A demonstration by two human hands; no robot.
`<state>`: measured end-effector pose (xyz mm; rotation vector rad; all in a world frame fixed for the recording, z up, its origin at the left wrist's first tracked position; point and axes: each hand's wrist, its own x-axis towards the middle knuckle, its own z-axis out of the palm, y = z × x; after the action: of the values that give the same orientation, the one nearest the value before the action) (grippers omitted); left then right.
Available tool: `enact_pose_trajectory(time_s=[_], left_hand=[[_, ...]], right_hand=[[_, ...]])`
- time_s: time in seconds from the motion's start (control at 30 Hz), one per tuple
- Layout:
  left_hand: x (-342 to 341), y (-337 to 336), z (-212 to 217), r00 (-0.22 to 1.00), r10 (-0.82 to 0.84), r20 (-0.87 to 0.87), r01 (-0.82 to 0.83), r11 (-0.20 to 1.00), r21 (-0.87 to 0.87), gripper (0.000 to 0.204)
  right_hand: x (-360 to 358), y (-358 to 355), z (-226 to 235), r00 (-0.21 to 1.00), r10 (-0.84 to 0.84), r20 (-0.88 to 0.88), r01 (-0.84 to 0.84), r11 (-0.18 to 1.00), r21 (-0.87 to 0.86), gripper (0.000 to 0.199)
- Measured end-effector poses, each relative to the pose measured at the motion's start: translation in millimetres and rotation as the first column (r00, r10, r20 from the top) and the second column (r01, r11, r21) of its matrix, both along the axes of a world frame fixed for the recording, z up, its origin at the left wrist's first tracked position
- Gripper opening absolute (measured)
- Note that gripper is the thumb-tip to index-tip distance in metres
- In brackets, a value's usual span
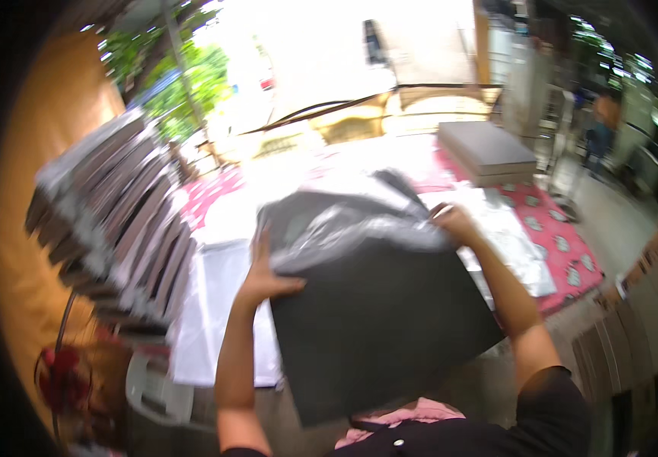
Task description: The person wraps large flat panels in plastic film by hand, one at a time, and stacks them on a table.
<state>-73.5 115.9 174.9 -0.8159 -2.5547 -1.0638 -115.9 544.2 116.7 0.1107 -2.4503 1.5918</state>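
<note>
In front of me is a large flat dark panel (382,327), squarish and tilted; whether it is a box or a board I cannot tell. Its far part is covered by a clear plastic bag (344,225), crumpled and shiny. My left hand (262,278) grips the left edge, thumb on the front and fingers along the side. At the far right corner, my right hand (452,222) is closed on the edge of the plastic bag, fingertips pinched. Motion blurs the bag's far edge. White plastic sheets (222,312) lie beside the panel.
A tall leaning stack of plastic-wrapped flat boxes (116,213) rises at left. Brown-grey boxes (489,148) sit at the back right of the pink patterned tablecloth (572,259). A white plastic chair (157,392) stands lower left. More brown boxes (641,335) line the right side.
</note>
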Motion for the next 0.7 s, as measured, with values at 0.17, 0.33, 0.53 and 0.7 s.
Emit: enact_pose_trajectory(time_s=[0.17, 0.33, 0.53, 0.7], left_hand=[[30.2, -31.5, -122.7, 0.791, 0.558, 0.252, -0.548, 0.828, -0.116, 0.067], [6.6, -15.3, -147.0, 0.876, 0.479, 0.053, -0.471, 0.875, -0.114, 0.046], [41.4, -4.2, -116.1, 0.856, 0.486, 0.177, -0.463, 0.872, -0.156, 0.041], [185.8, -32.6, -147.2, 0.864, 0.455, 0.214, -0.452, 0.890, -0.068, 0.042]], right_hand=[[106.4, -38.6, -35.7, 0.611, 0.694, 0.380, -0.595, 0.720, -0.358, 0.098], [112.1, -41.6, -78.3, 0.970, -0.003, 0.245, -0.128, 0.846, 0.518, 0.098], [90.9, -18.9, -118.7, 0.995, -0.086, 0.058, 0.054, 0.904, 0.423, 0.041], [232.8, -37.8, -108.2, 0.981, -0.088, 0.175, 0.056, 0.982, 0.180, 0.030]])
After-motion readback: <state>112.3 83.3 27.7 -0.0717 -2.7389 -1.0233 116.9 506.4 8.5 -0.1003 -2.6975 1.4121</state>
